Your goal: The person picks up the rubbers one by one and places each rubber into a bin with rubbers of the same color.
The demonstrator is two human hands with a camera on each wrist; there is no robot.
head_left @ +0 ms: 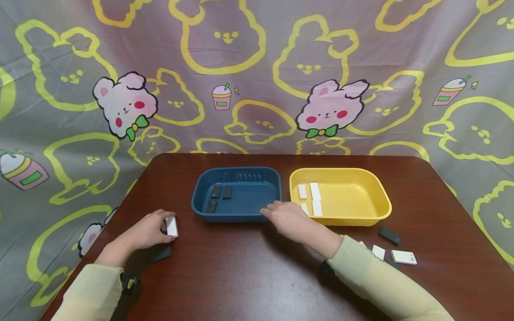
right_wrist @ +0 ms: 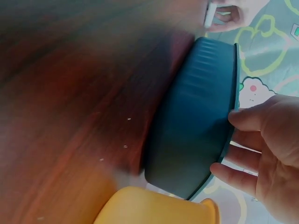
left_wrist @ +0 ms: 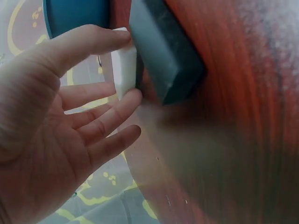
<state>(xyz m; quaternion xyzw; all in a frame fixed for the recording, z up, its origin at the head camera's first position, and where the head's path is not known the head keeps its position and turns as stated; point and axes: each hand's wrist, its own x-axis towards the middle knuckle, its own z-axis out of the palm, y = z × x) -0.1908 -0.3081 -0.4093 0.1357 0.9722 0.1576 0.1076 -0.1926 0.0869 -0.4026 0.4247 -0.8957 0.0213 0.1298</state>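
Note:
My left hand (head_left: 150,229) pinches a small white block (head_left: 172,226) between thumb and fingertips, low over the left of the table. The same white block (left_wrist: 125,65) shows upright in the left wrist view. Close beside it lies a dark block (left_wrist: 168,51), partly hidden under my hand in the head view. My right hand (head_left: 287,218) is at the near right corner of the blue basin (head_left: 237,218), fingertips right at its rim. Its fingers (right_wrist: 247,158) look loosely extended in the right wrist view, with no block visible among them. Three dark blocks (head_left: 226,192) lie inside the blue basin.
A yellow basin (head_left: 353,221) stands right of the blue one, with several white blocks (head_left: 315,191) inside. On the table's right lie a dark block (head_left: 389,235) and white blocks (head_left: 403,257), some partly behind my right sleeve (head_left: 373,272). A patterned cloth (head_left: 257,80) hangs behind the table.

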